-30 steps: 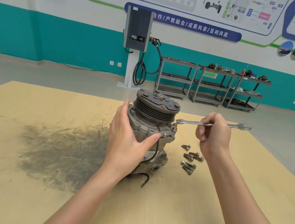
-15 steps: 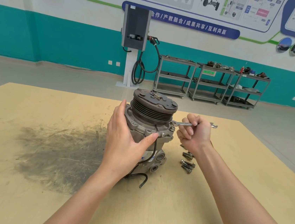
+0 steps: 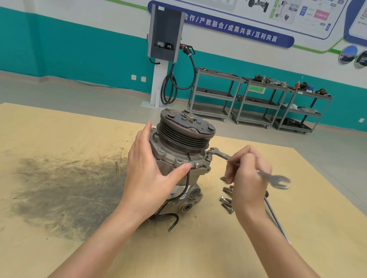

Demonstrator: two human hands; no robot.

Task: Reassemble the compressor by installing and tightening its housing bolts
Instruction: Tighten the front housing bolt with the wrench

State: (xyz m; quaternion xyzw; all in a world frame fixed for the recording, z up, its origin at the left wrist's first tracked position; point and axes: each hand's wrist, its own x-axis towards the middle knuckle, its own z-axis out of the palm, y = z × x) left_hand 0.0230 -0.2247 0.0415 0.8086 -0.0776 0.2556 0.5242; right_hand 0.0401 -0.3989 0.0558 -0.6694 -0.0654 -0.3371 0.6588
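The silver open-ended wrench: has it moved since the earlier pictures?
Yes. The silver open-ended wrench has swung round the bolt on the grey metal compressor; its free end now points toward the person, nearer the loose bolts.

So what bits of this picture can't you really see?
- Head view: the left hand covers the near side of the compressor.
- Head view: the right hand hides the middle of the wrench and some loose bolts.
- Head view: the wrench's free end is blurred.
- Head view: the wall poster writing is too small to read.
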